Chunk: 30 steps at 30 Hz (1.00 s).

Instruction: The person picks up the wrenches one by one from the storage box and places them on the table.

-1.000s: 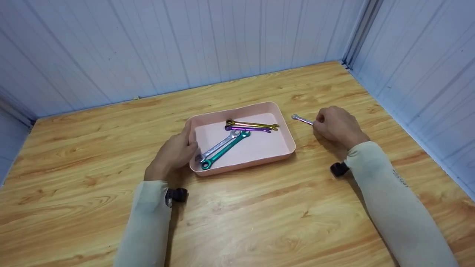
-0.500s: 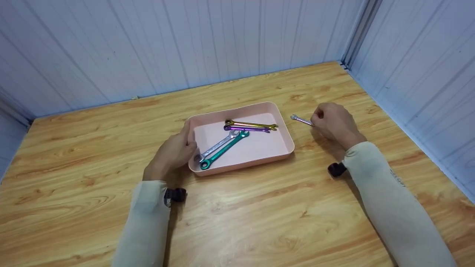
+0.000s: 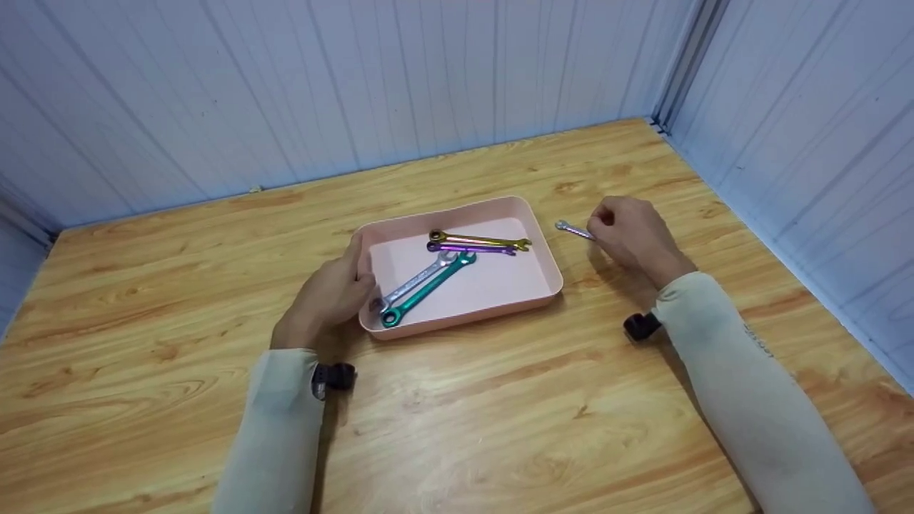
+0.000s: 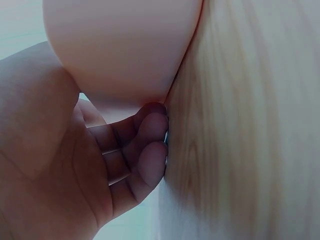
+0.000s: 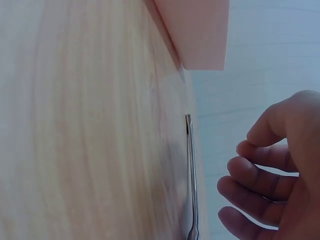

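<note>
A shallow pink tray (image 3: 471, 323) stands on the wooden table. My left hand (image 3: 325, 296) grips its left side, thumb over the rim; in the left wrist view, curled fingers (image 4: 150, 162) reach the foot of the tray wall. Inside lie a gold wrench (image 3: 482, 240), a purple wrench (image 3: 471, 248), a silver wrench (image 3: 414, 282) and a green wrench (image 3: 428, 289). Right of the tray, a small silver wrench (image 3: 573, 229) lies on the table. Over it hovers my right hand (image 3: 635, 235), loosely curled; the right wrist view shows its fingers (image 5: 250, 192) apart from this wrench.
A pale panelled wall (image 3: 343, 86) runs behind the table (image 3: 471, 421), and another side wall (image 3: 800, 164) borders it on the right. Dark wrist cameras (image 3: 335, 377) sit on both sleeves.
My right hand has shifted slightly left above the small wrench. The left hand stays at the tray, and the wrenches keep their places; the head view has turned a little.
</note>
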Each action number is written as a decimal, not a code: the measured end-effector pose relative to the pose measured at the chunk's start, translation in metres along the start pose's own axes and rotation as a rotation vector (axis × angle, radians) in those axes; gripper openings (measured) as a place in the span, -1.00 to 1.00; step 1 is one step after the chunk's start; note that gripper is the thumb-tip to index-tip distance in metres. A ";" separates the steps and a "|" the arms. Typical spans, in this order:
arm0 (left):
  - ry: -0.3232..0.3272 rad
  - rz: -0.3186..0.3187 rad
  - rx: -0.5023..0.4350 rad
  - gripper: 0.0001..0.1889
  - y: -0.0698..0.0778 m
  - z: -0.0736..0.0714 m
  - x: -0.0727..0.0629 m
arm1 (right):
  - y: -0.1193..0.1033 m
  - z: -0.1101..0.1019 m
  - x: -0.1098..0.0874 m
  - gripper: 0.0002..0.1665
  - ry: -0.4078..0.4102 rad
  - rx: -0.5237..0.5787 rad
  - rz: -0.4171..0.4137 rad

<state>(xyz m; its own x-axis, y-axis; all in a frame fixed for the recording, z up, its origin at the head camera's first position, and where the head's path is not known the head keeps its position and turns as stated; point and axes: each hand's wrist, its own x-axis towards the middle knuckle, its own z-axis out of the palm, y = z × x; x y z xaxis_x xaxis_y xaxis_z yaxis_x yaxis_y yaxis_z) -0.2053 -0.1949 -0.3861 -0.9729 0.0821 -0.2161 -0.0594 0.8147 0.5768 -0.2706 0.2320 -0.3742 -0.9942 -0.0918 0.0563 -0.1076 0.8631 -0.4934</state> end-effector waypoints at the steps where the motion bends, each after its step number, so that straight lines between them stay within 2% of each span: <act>1: -0.001 -0.003 0.000 -0.21 0.000 0.000 0.000 | -0.002 0.001 0.000 -0.75 0.000 0.011 -0.002; 7: -0.004 -0.017 0.002 -0.21 0.000 0.001 0.000 | -0.010 0.004 -0.003 -0.72 0.002 0.057 -0.035; 14: 0.005 0.028 0.042 -0.21 -0.002 -0.002 0.000 | -0.018 0.005 -0.005 -0.76 0.045 0.145 -0.110; 23: 0.000 -0.014 0.017 -0.21 0.001 0.001 -0.002 | -0.028 0.005 -0.010 -0.79 0.024 0.175 -0.164; 30: 0.009 -0.008 0.013 -0.19 0.004 0.002 -0.001 | -0.034 0.004 -0.010 -0.77 -0.006 0.191 -0.222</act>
<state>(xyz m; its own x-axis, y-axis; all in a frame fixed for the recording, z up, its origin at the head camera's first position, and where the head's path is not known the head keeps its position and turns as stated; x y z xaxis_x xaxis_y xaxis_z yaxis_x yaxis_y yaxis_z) -0.2044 -0.1905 -0.3852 -0.9743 0.0704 -0.2141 -0.0646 0.8230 0.5644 -0.2567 0.2015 -0.3615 -0.9462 -0.2711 0.1766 -0.3206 0.7125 -0.6242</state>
